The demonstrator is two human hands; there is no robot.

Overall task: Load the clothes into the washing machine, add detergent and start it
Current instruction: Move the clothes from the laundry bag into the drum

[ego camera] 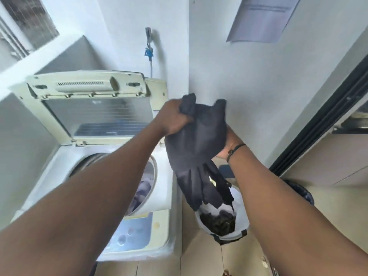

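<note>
A dark garment (201, 148) hangs in mid-air between the washing machine (163, 188) and the right wall. My left hand (173, 118) grips its top edge in a fist. My right hand (231, 143) holds it from behind, mostly hidden by the cloth. The top-loading machine stands at the left with its lid (93, 108) raised; pale clothes (142, 189) lie in the drum. Below the garment a white laundry basket (242, 206) on the floor holds dark and white clothes. The control panel (133, 230) faces me.
A tap with a blue fitting and hose (149, 54) is on the wall behind the machine. A paper notice (262, 18) hangs on the right wall. A dark door frame (326, 120) runs along the right, with a dark basket (300, 191) at its foot.
</note>
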